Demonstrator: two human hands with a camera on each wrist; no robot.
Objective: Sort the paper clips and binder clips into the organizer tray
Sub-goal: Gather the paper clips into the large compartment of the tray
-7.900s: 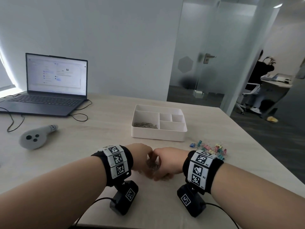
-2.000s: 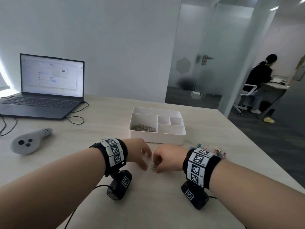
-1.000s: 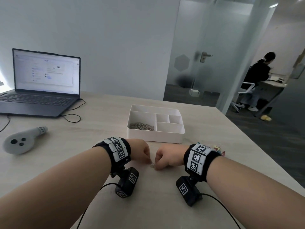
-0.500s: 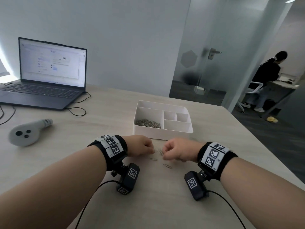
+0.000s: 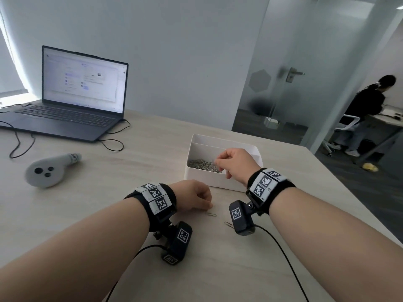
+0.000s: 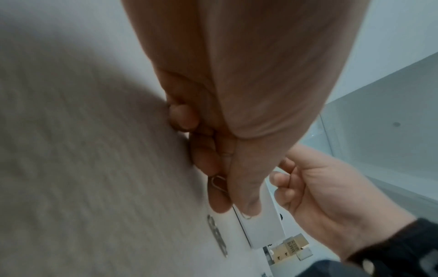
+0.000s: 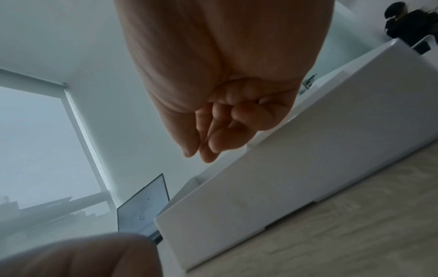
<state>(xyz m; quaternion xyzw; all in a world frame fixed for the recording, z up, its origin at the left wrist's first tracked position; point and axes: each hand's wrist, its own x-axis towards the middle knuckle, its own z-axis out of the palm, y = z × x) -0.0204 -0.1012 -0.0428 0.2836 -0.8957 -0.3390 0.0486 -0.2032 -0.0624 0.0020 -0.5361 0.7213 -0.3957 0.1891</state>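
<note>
my right hand [image 5: 236, 163] hangs over the tray [image 5: 214, 182], fingertips pinched, contents unclear, while my left hand [image 5: 192, 198] pinches a paper clip [image 6: 219, 184] off the worktop [image 5: 109, 203] for sorting.

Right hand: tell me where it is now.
In the head view the right hand hovers over the white organizer tray, above the near-left compartment holding the paper clip pile, beyond the left hand on the table.
</note>
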